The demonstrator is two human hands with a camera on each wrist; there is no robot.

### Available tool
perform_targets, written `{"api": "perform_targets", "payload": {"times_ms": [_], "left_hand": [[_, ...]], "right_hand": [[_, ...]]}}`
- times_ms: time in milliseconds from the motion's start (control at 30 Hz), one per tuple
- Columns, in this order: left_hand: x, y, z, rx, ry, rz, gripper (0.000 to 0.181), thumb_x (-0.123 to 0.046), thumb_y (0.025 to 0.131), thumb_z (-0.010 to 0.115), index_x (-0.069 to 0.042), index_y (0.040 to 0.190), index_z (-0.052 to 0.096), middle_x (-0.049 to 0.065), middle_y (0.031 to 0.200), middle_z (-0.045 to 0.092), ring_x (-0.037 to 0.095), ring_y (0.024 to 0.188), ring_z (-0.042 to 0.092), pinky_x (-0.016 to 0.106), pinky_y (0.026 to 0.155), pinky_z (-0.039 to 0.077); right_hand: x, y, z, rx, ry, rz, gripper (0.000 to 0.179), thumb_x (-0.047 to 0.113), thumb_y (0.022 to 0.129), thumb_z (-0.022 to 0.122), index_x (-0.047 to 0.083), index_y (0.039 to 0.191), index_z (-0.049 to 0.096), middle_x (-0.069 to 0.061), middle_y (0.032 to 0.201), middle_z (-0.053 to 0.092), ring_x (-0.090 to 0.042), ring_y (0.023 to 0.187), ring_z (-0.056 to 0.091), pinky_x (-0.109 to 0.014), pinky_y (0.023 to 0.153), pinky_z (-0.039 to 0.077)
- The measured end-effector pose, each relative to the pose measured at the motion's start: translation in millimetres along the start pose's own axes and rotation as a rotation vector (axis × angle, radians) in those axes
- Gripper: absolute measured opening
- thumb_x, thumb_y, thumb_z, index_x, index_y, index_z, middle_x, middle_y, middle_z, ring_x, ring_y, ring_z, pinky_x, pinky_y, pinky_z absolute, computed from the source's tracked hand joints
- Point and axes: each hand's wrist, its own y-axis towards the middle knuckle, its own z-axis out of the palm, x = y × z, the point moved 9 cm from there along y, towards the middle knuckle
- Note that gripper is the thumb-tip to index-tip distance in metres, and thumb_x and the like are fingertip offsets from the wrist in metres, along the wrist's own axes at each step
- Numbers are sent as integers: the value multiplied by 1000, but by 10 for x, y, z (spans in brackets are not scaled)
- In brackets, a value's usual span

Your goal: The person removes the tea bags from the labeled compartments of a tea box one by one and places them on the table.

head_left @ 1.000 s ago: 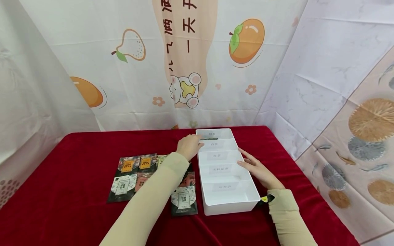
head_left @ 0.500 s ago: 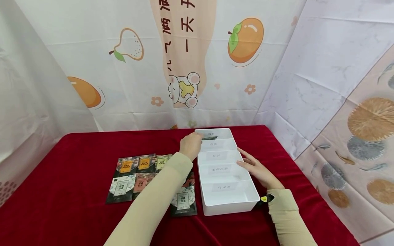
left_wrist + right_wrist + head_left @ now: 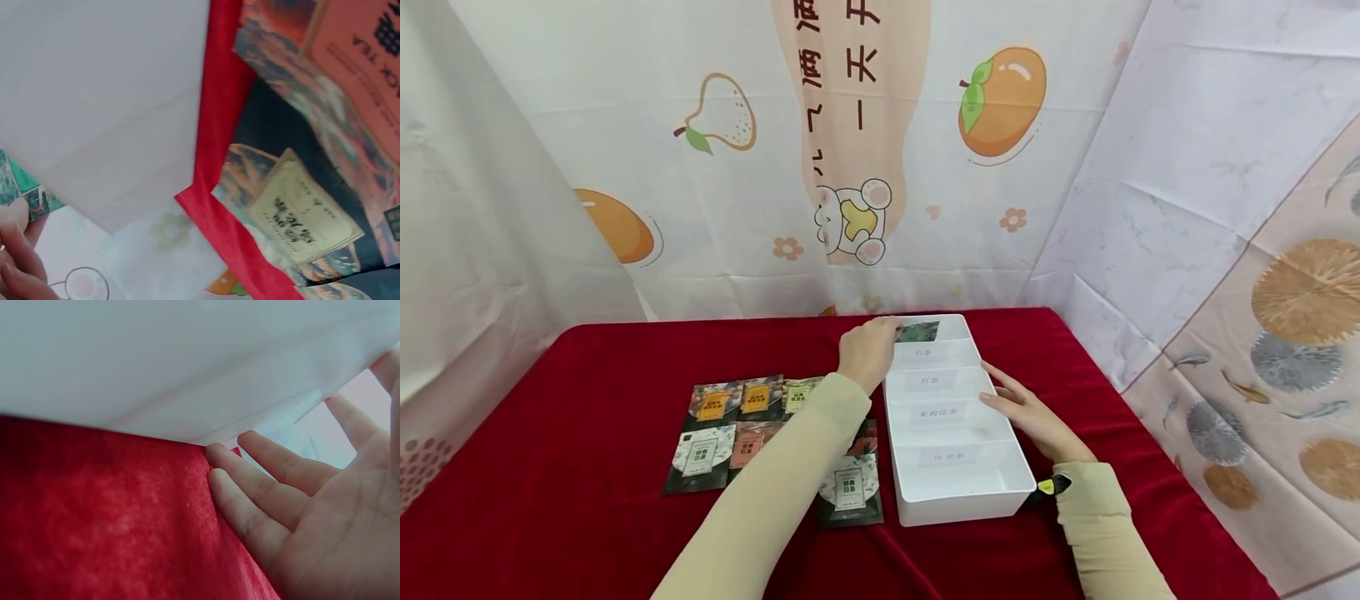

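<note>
At the back left corner of the white divided box (image 3: 955,508), my left hand (image 3: 868,350) pinches a green tea sachet (image 3: 919,332). The sachet shows over the farthest compartment, with its left part hidden behind the fingers. In the left wrist view, the fingers (image 3: 19,231) hold the edge of that green sachet (image 3: 24,178) just past the box wall. My right hand (image 3: 1026,410) rests on the box's right side. Its fingers are spread, with the tips against the wall in the right wrist view (image 3: 300,487).
Left of the box lie tea sachets in rows on the red cloth (image 3: 550,467), among them a white one (image 3: 700,457), an orange one (image 3: 711,404) and another white one (image 3: 850,492). My left forearm covers several. Labels mark the box compartments. A printed curtain (image 3: 715,208) hangs behind.
More of the green sachet shows above the back compartment; it has tipped up or risen in my left hand, which has shifted slightly right. My right hand stays on the box.
</note>
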Motion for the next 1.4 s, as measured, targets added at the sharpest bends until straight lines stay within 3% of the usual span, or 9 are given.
{"api": "perform_targets", "payload": {"times_ms": [233,367,533,833,1100,1233,1333,1400], "left_hand": [[38,-9,-285,-147,-142,2,16,-27,97,65,-21,107,76,-2,102,77,21,71,71,35,57,54],[46,-19,-432,-201,-200,16,17,-28,97,65,-20,107,76,-1,101,77,19,76,71,34,57,54],[56,-43,-588,-250,-279,36,18,-29,97,65,-17,105,76,1,96,77,18,70,69,32,54,50],[126,-205,-744,-252,-395,12,20,-30,96,65,-17,108,75,1,105,76,18,88,71,35,69,57],[177,-407,-808,-242,-444,4,22,-28,98,63,-15,111,75,4,108,75,21,89,72,37,74,58],[240,-463,-831,-212,-482,-18,23,-29,98,64,-17,113,75,3,109,75,20,75,67,35,66,54],[306,-496,-836,-175,-512,-53,23,-30,97,64,-19,113,75,2,86,73,18,56,53,31,53,43],[349,-521,-839,-149,-533,-74,22,-30,97,64,-19,113,75,1,69,65,17,48,43,29,47,35]], "right_hand": [[-6,-1,10,5,4,-1,70,35,99,60,32,158,23,-24,153,36,-31,120,57,-40,95,49],[4,-8,3,9,7,-4,70,35,99,60,31,158,23,-24,153,36,-30,119,58,-40,95,49],[-12,-6,6,14,17,-5,70,34,99,60,31,158,23,-24,152,37,-29,116,59,-38,93,49],[-2,-4,1,10,14,0,71,35,98,60,32,158,23,-24,151,39,-28,115,60,-39,93,50],[-6,-11,-3,0,-4,11,71,36,98,60,32,158,23,-23,152,37,-31,119,58,-42,95,49],[-6,-13,-6,-2,-11,10,71,36,98,60,33,158,23,-23,152,37,-31,119,58,-41,95,49],[-1,-14,-8,-1,-14,8,71,37,99,60,33,158,22,-24,151,38,-30,117,59,-40,94,49],[5,-12,-7,2,-10,5,71,36,99,60,32,158,22,-24,151,38,-29,116,59,-40,94,49]]}}
